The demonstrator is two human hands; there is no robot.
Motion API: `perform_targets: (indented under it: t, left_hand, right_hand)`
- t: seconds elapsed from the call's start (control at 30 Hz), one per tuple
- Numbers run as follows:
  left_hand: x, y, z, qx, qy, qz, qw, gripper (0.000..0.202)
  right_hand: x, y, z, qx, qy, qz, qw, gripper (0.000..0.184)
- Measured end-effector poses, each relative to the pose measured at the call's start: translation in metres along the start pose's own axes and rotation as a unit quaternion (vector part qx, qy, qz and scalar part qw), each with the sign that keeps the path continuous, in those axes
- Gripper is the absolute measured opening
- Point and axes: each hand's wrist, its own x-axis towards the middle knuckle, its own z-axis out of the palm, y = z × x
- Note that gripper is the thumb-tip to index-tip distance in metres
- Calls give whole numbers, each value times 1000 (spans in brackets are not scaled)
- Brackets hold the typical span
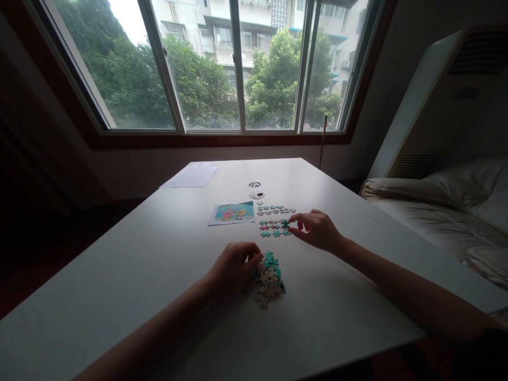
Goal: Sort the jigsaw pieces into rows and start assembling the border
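My right hand (317, 228) pinches a teal jigsaw puzzle piece (285, 224) between thumb and fingertips, at the right end of the laid-out puzzle pieces (276, 210). Those pieces lie in several short rows, some pink, most teal or pale. Closer to me, my left hand (237, 262) rests at the left edge of a heap of loose puzzle pieces (270, 278). Its fingers are curled against the heap, and whether they grip a piece is hidden. A printed picture sheet (234, 212) with colourful cartoon figures lies left of the rows.
The white table (159, 296) stretches toward a window (238, 69). White paper (189, 176) lies at its far left corner. Two round inserts (256, 195) sit in the tabletop beyond the rows. A padded couch (436, 201) stands to the right, near a tall air conditioner (420, 100).
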Motion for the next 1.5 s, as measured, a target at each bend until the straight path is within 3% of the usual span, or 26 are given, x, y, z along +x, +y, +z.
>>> perform_targets:
  t: [0.2, 0.33, 0.47, 0.6, 0.73, 0.97, 1.27, 1.37, 1.5]
  left_hand:
    - [-1, 0, -2, 4, -2, 1, 1000, 18]
    - [-2, 1, -4, 0, -3, 3, 1000, 17]
    - [0, 1, -5, 3, -6, -2, 1000, 17]
    - [1, 0, -7, -1, -2, -6, 1000, 17]
    - [0, -3, -8, -6, -3, -5, 1000, 16]
    - [0, -6, -8, -11, 0, 0, 1000, 16]
    - [2, -2, -7, 0, -4, -4, 1000, 17]
    - [2, -2, -7, 0, -6, -2, 1000, 17]
    - [4, -5, -7, 15, 10, -17, 1000, 18]
  right_hand:
    - [4, 6, -1, -13, -31, 15, 999, 24]
    - [20, 39, 6, -18, -70, 94, 993, 20]
    - [43, 85, 22, 73, -128, 207, 967, 24]
    - [60, 115, 41, 100, -151, 246, 952, 30]
    - [65, 125, 59, 127, -204, 268, 933, 31]
    - [65, 128, 77, 141, -217, 280, 924, 30]
    - [66, 121, 70, 146, -181, 254, 939, 21]
    - [67, 105, 63, 150, -149, 231, 950, 23]
    - [65, 59, 46, 194, -159, 155, 956, 21]
